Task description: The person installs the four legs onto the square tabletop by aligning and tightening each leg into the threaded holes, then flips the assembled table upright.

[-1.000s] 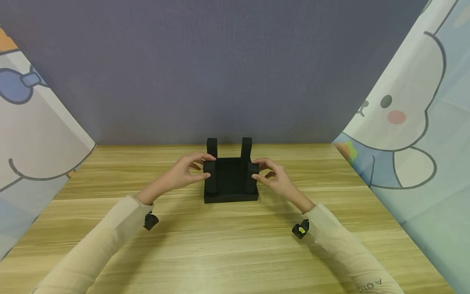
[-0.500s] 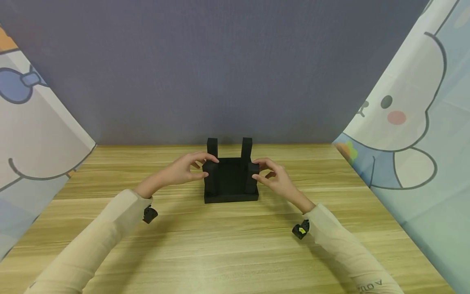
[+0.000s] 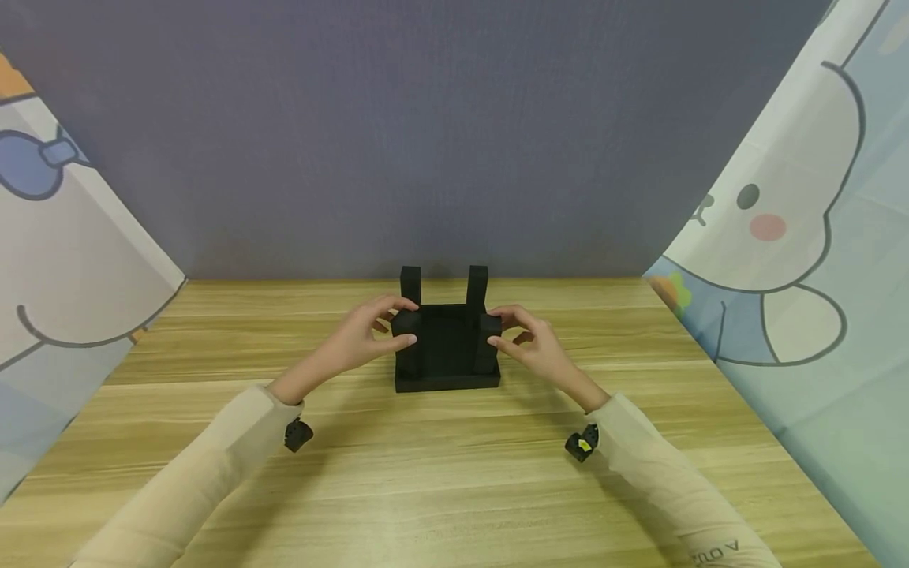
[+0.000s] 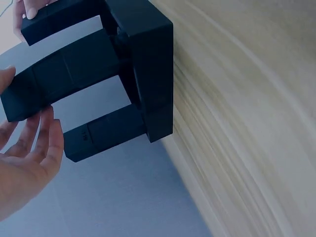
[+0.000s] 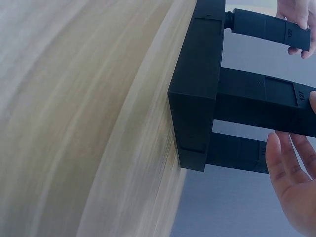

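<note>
A black square base (image 3: 447, 383) lies on the table with thick square legs standing up at its corners, like a small upturned table. My left hand (image 3: 358, 339) pinches the top of the front left leg (image 3: 408, 359) between thumb and fingers. A short gap with a threaded screw (image 5: 228, 20) shows between this leg and the base in the right wrist view. My right hand (image 3: 537, 347) holds the top of the front right leg (image 3: 486, 359), which meets the base without a gap. Numbers mark some of the legs.
Two back legs, one at the left (image 3: 411, 285) and one at the right (image 3: 477, 285), stand behind the hands. A grey-blue panel (image 3: 426, 142) rises at the far edge of the wood-grain table (image 3: 440, 481). Cartoon-printed cloth (image 3: 788, 315) hangs at both sides.
My left fingers slid forward over the leg's top, then drew back while the thumb came forward; the front left leg has turned slightly. The right hand and the base stay put.
</note>
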The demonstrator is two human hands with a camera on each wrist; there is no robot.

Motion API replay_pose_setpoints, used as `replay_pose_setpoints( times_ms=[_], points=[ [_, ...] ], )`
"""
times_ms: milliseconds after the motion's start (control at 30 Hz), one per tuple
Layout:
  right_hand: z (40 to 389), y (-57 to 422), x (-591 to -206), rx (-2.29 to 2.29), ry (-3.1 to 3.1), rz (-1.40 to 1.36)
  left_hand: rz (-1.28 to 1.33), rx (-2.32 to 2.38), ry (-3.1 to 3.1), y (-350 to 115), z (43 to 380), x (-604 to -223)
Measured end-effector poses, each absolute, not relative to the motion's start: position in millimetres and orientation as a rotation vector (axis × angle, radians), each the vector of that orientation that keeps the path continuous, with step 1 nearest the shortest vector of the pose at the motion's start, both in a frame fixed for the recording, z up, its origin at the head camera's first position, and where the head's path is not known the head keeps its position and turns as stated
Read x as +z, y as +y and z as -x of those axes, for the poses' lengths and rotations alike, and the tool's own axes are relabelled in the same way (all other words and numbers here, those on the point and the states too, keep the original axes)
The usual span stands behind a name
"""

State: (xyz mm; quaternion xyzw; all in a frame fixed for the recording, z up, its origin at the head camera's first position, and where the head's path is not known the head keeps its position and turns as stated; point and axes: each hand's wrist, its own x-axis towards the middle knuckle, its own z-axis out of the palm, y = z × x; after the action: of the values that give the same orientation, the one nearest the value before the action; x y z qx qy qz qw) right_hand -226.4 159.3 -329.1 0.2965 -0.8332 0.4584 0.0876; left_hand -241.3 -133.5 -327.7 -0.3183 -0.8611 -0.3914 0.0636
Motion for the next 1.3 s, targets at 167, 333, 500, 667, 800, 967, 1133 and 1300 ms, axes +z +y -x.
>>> replay_pose_setpoints(
  times_ms=[167, 333, 500, 667, 800, 967, 1133, 1300],
  points=[
    [227.3, 159.9, -329.5, 1.357, -2.475, -0.885, 1.019, -1.147, -2.601, -134.8, 243.9, -325.5],
    [227.6, 160.4, -329.9, 1.357, -2.469, -0.887, 1.144, -1.131, -2.654, -139.2, 248.0, -318.3],
    [227.7, 160.6, -330.3, 1.348, -2.467, -0.89, 1.201, -1.149, -2.697, -141.3, 249.7, -315.1],
    [227.6, 160.6, -330.5, 1.348, -2.474, -0.894, 1.138, -1.177, -2.671, -139.3, 247.4, -319.3],
    [227.7, 160.6, -330.8, 1.355, -2.472, -0.898, 0.99, -1.217, -2.649, -136.8, 242.3, -324.7],
    [227.4, 160.6, -330.9, 1.355, -2.465, -0.896, 0.854, -1.261, -2.618, -134.4, 237.0, -328.5],
    [227.0, 160.6, -329.9, 1.352, -2.466, -0.894, 0.851, -1.28, -2.583, -134.3, 237.2, -329.8],
    [227.0, 161.0, -329.5, 1.366, -2.47, -0.896, 0.938, -1.286, -2.574, -137.0, 240.9, -328.3]
  ],
)
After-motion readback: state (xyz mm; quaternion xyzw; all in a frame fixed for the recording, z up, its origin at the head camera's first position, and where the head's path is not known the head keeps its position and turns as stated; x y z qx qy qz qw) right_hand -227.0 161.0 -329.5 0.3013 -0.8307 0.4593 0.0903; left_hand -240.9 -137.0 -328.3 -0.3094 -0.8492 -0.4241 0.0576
